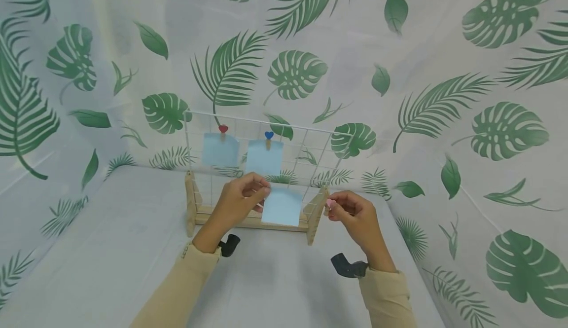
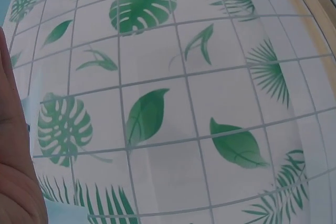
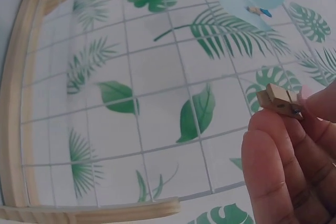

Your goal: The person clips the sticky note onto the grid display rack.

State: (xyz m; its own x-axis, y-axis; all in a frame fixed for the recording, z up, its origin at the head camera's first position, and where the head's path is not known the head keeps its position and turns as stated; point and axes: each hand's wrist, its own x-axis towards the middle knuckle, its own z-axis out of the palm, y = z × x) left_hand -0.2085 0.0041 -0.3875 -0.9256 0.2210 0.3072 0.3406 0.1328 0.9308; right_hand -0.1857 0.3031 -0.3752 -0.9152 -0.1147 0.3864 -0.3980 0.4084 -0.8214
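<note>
A pale blue paper square (image 1: 282,207) is pinched at its upper left edge by my left hand (image 1: 239,197), in front of the white wire grid rack (image 1: 306,158). My right hand (image 1: 357,219), beside the rack's right wooden foot (image 1: 318,214), pinches a small wooden clothespin (image 3: 281,100) with a pink heart on it. Two more blue paper squares hang on the grid: one (image 1: 220,151) under a red-heart clothespin (image 1: 223,130), the other (image 1: 264,158) under a blue-heart clothespin (image 1: 268,138). The left wrist view shows mostly grid, with part of my left hand at its edge.
The rack stands on a white-covered table (image 1: 133,219), its left wooden foot (image 1: 190,204) and lower wooden bar (image 1: 248,222) in view. Behind it hangs a white curtain (image 1: 346,61) printed with green leaves. A black wrist mount (image 1: 348,266) sits at each cuff.
</note>
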